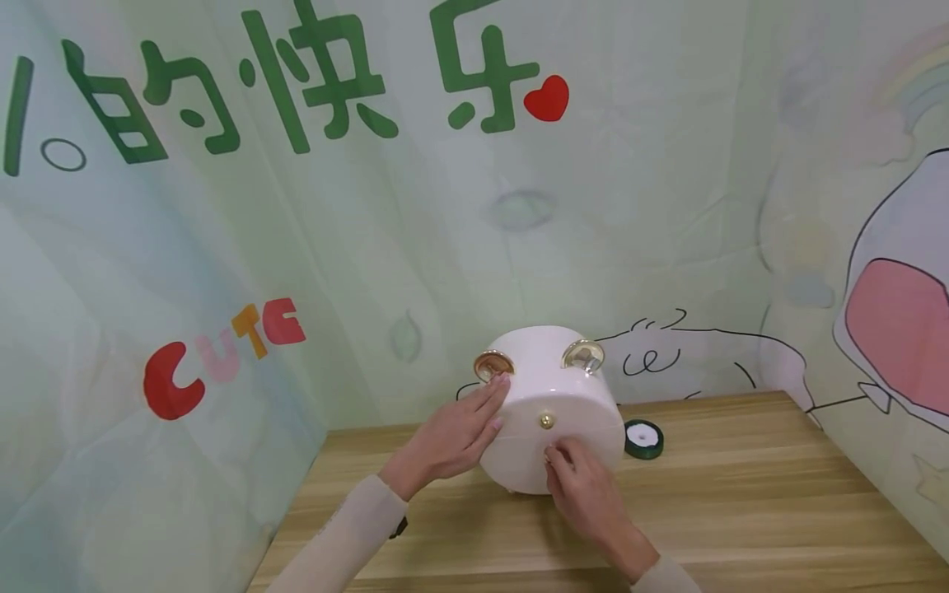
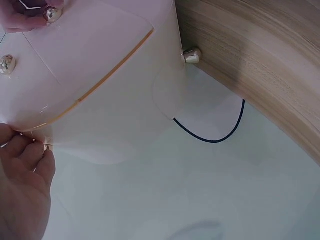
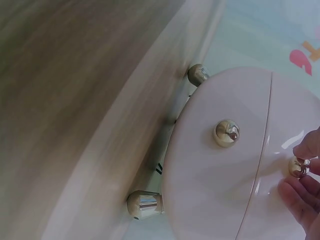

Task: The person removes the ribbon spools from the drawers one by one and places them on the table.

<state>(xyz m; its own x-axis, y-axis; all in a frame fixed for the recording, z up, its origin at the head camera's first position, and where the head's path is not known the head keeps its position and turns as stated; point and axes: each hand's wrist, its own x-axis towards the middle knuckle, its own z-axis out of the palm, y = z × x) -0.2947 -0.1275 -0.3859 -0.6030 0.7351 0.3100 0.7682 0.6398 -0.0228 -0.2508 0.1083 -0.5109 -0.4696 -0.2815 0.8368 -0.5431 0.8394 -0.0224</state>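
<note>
A glossy white round box with gold ear shapes, feet and front knobs stands on the table. My right hand is at its front face. In the right wrist view, the right thumb and fingers pinch a gold knob, while another gold knob across the seam is bare. My left hand rests along the box's left side, fingers extended, fingertips by the left gold ear. Seen from the left wrist, those fingers touch the curved edge, near a gold line along the front rim.
A dark green ring-shaped roll with a white centre lies right of the box on the wood-grain table. Printed cloth walls stand close behind and at both sides. The right gold ear tops the box.
</note>
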